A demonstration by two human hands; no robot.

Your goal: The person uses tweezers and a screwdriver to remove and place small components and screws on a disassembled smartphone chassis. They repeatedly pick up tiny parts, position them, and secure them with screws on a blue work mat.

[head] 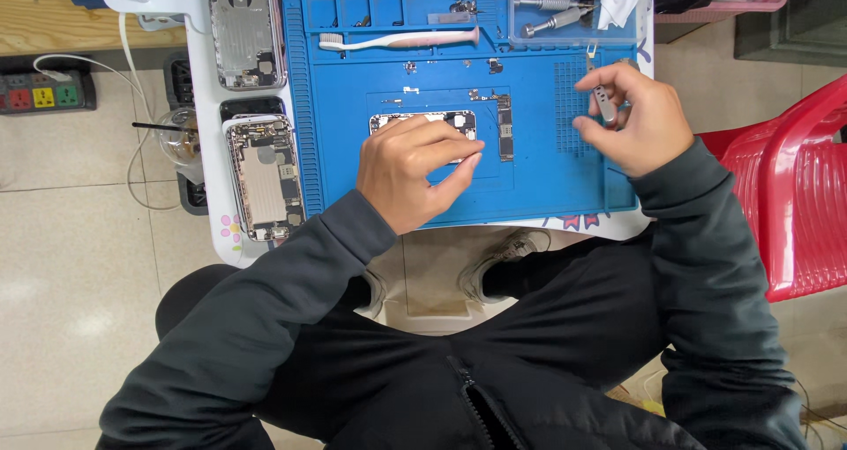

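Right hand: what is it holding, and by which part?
The right hand pinches metal tweezers around their middle, tips pointing up; its fingers wrap the shaft.

Lighting: bright, even, diffuse; appears overhead. Shadows soft, short, under the hands on the blue mat [547,185]. Faint sheen on the floor tiles [79,318], lower left. Focus sharp at centre. Slight wide-angle bowing at frame edges. No motion blur. Dark clothing loses detail.

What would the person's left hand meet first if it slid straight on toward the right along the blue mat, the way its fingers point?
Probably the narrow circuit board lying beside the opened phone that the left hand rests on. It sits just past the fingers, slightly further up the blue mat, so the hand might only graze its lower end.
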